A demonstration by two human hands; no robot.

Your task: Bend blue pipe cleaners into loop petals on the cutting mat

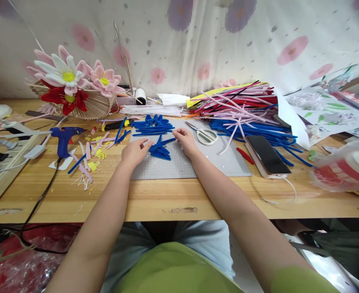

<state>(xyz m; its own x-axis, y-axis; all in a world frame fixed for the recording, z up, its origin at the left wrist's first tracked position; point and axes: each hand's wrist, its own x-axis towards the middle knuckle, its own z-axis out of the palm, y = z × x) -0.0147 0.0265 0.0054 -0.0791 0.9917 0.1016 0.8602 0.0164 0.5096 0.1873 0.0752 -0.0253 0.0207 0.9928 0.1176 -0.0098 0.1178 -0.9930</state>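
Observation:
Over the grey cutting mat (179,169), my right hand (185,140) has its thumb and finger pinched at the end of a blue pipe cleaner (168,141). My left hand (135,152) is at the mat's left side, fingers stretched toward a small pile of short blue pipe cleaner pieces (161,153); its fingertips are beside the pile, and whether they touch it is unclear. Behind both hands lies a row of straight blue pipe cleaners (153,131), with bent, looped blue pieces (155,121) just beyond. Scissors with pale handles (206,136) rest right of my right hand.
A blue glue gun (62,140) stands left, near pink and yellow scraps (98,152). Fuzzy flowers (68,79) sit behind. Bundled pipe cleaners (237,101) fill the back right. A phone (267,154), a red pen-like item (245,156) and a plastic tub (347,167) lie right.

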